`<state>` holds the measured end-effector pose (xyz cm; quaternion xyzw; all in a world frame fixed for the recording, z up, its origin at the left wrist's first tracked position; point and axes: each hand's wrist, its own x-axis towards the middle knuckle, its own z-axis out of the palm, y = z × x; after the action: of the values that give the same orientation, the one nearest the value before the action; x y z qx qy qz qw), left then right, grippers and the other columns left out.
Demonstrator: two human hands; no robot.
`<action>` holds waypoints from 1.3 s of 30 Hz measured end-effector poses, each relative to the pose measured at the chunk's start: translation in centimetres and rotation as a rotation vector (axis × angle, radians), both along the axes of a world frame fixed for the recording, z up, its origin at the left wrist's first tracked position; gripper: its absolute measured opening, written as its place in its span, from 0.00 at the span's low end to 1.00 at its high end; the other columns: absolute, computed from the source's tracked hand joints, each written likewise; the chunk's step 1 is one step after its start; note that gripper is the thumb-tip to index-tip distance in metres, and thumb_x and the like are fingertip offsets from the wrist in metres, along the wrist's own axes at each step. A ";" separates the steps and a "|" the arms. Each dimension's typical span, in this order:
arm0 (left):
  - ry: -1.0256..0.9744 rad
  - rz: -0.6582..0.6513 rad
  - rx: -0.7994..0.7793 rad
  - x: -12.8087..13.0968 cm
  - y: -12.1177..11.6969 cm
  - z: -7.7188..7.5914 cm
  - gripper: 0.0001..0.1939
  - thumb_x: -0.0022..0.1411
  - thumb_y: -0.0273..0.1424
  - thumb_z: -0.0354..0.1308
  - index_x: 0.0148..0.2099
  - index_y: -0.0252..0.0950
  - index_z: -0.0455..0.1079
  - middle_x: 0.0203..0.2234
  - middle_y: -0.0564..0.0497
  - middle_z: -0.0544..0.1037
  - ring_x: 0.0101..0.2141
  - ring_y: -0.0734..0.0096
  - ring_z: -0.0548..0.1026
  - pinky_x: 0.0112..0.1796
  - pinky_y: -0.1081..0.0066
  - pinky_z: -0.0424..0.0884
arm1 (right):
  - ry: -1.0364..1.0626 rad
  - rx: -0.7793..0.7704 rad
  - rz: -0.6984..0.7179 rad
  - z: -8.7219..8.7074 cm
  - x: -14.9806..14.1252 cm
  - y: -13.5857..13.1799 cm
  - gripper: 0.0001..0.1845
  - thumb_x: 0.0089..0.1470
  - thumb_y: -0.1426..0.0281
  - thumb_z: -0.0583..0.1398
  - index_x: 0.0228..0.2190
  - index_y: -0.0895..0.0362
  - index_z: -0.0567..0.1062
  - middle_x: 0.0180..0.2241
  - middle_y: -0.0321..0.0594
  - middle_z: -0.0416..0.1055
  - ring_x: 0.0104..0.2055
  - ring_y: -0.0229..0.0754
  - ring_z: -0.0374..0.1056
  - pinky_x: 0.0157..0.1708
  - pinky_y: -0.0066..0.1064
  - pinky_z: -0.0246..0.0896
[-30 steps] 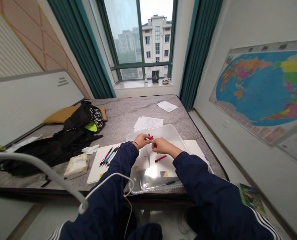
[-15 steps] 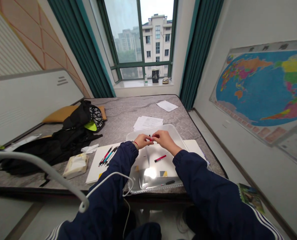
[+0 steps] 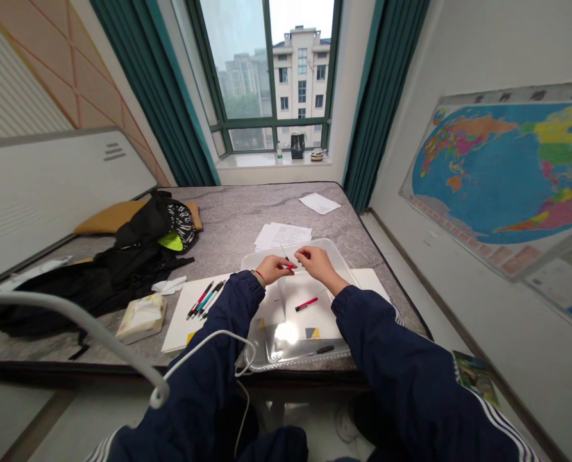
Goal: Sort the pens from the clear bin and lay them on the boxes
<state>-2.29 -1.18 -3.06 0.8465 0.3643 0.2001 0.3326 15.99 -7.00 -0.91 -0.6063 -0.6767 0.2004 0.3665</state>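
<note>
Above the clear plastic tray [image 3: 331,247], my left hand [image 3: 272,268] pinches a small red pen part [image 3: 290,267]. A thin dark-tipped piece [image 3: 286,257] sticks up by its fingertips; its kind is too small to tell. Just to the right, my right hand [image 3: 315,262] has its thumb and fingers pressed together, a little apart from the red part. Whatever it holds, if anything, is too small to make out. Below the hands, a red pen barrel [image 3: 306,304] lies in the tray. Nearer to me in the tray is a black pen part [image 3: 325,350].
Several pens [image 3: 205,300] lie on a white board [image 3: 180,330] left of the tray. A tissue pack [image 3: 142,317], a black backpack [image 3: 117,276] and loose papers [image 3: 282,236] are also on the table. A white cable [image 3: 209,337] crosses over my left sleeve.
My hands have moved slightly apart; the red part stays in my left hand. The thin dark-tipped piece now shows more clearly above it. The view has shifted a little.
</note>
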 end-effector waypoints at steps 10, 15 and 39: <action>-0.006 -0.214 -0.120 -0.1 -0.2 -0.2 0.11 0.53 0.33 0.64 0.37 0.33 0.81 0.31 0.47 0.82 0.28 0.72 0.75 0.36 0.73 0.70 | 0.046 -0.078 0.082 -1.7 -0.9 0.6 0.09 0.55 0.70 0.61 0.37 0.59 0.80 0.41 0.45 0.78 0.40 0.39 0.73 0.40 0.26 0.65; -0.100 -0.107 -0.310 0.2 -0.6 0.0 0.17 0.55 0.34 0.63 0.45 0.30 0.79 0.32 0.45 0.82 0.30 0.69 0.78 0.32 0.73 0.71 | 0.086 -0.049 0.011 -1.5 -0.7 0.9 0.10 0.58 0.69 0.58 0.34 0.59 0.78 0.35 0.41 0.78 0.37 0.39 0.73 0.39 0.28 0.66; -0.096 0.205 0.041 -0.4 0.4 -0.1 0.21 0.60 0.41 0.60 0.49 0.33 0.78 0.27 0.47 0.82 0.28 0.69 0.77 0.33 0.72 0.68 | -0.128 -0.049 0.033 0.0 0.5 0.2 0.10 0.58 0.70 0.60 0.36 0.59 0.81 0.35 0.44 0.80 0.36 0.41 0.74 0.39 0.27 0.62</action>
<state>-2.66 -0.75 -3.12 0.8008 0.4286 0.2809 0.3100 16.49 -6.83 -0.88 -0.6153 -0.7036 0.1838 0.3042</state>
